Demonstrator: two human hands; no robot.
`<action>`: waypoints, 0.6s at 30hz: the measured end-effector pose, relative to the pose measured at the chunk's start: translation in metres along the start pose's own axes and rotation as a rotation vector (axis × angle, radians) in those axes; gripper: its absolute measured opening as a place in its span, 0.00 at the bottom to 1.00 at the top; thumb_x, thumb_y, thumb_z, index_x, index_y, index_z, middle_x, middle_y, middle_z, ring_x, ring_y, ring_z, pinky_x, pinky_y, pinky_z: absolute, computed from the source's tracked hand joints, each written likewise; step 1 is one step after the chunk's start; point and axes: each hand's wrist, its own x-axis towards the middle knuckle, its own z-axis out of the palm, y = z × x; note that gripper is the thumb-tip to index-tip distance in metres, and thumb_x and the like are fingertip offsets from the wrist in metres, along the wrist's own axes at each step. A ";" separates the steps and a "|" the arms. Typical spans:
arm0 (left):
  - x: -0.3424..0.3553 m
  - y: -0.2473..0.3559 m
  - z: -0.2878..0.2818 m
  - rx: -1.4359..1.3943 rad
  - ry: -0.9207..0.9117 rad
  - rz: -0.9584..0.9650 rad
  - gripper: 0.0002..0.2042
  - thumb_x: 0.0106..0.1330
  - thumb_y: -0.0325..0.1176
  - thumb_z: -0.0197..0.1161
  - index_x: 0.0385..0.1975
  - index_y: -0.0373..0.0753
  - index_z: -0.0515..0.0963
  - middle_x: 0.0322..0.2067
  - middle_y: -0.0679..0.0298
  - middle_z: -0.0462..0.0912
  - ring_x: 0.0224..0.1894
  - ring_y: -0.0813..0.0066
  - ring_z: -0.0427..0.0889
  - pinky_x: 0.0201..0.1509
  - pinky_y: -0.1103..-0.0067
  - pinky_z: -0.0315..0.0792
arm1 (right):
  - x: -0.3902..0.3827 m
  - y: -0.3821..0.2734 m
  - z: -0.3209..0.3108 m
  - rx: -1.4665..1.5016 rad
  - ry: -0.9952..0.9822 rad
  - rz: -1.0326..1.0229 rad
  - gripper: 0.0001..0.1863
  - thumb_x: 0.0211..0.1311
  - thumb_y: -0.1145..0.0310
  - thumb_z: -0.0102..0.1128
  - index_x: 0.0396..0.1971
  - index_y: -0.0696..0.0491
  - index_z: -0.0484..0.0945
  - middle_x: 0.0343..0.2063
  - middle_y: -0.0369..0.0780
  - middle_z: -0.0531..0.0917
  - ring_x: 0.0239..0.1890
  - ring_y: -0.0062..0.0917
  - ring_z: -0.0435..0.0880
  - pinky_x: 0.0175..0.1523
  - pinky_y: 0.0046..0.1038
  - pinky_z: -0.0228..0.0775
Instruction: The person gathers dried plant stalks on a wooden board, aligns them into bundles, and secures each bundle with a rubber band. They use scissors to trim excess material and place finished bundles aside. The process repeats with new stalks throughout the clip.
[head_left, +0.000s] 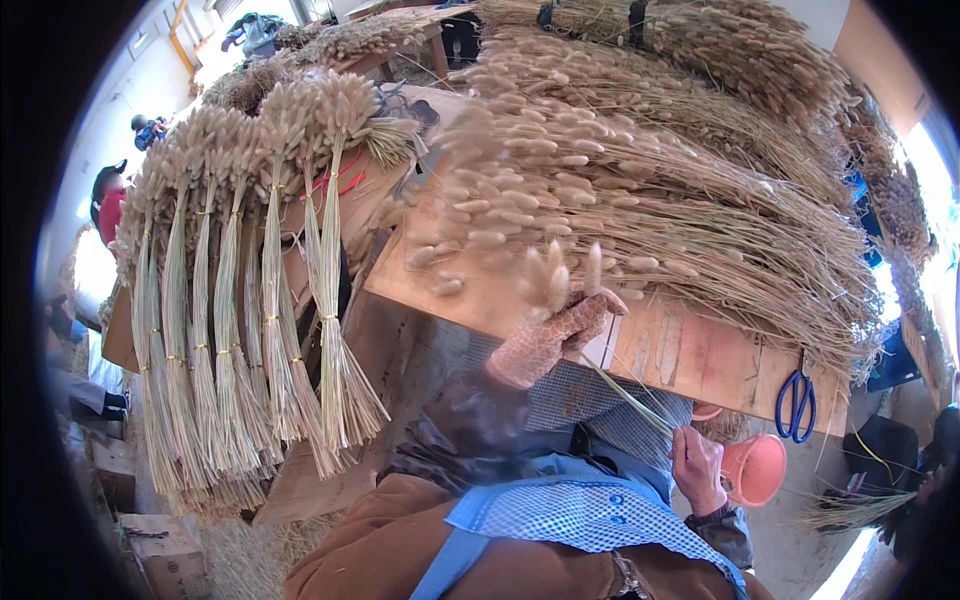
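My left hand (556, 338), in a patterned pinkish glove, is closed around a few bunny tail grass stems just below their fluffy heads (545, 280). It is over the near edge of the wooden table (480, 295). From it the thin stems (630, 398) slant down to the right. Lower right, my right hand (698, 468), bare, has its fingers closed at the stems' lower ends. A large spread of loose bunny tail grass (690, 215) covers the table beyond my left hand, heads toward the left and stems toward the right.
Several tied bunny tail bundles (228, 330) stand in a row on the left. Blue-handled scissors (796, 405) hang over the table's near right edge. A flared pink plastic object (755, 470) is beside my right hand. Cardboard boxes (165, 555) are lower left; a person (108, 205) is farther back.
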 end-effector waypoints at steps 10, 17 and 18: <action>0.005 0.013 0.010 -0.468 0.161 -0.262 0.10 0.69 0.36 0.54 0.35 0.34 0.74 0.15 0.74 0.57 0.15 0.87 0.52 0.18 0.86 0.45 | -0.013 -0.004 -0.031 0.468 -0.064 0.002 0.04 0.54 0.74 0.60 0.28 0.58 0.78 0.17 0.43 0.78 0.19 0.35 0.79 0.22 0.30 0.68; 0.011 0.016 0.011 -0.285 0.311 -0.161 0.10 0.69 0.37 0.53 0.36 0.37 0.73 0.16 0.74 0.61 0.14 0.87 0.53 0.17 0.87 0.46 | -0.041 0.031 -0.048 -0.306 -0.091 -0.047 0.06 0.54 0.71 0.55 0.23 0.54 0.70 0.14 0.41 0.74 0.18 0.34 0.77 0.23 0.38 0.67; 0.011 0.016 0.010 -0.303 0.328 -0.138 0.10 0.69 0.38 0.53 0.36 0.38 0.73 0.16 0.73 0.61 0.14 0.87 0.53 0.17 0.87 0.47 | -0.049 0.035 -0.049 -0.389 -0.147 -0.107 0.06 0.54 0.69 0.55 0.23 0.54 0.70 0.15 0.42 0.74 0.19 0.35 0.77 0.24 0.38 0.67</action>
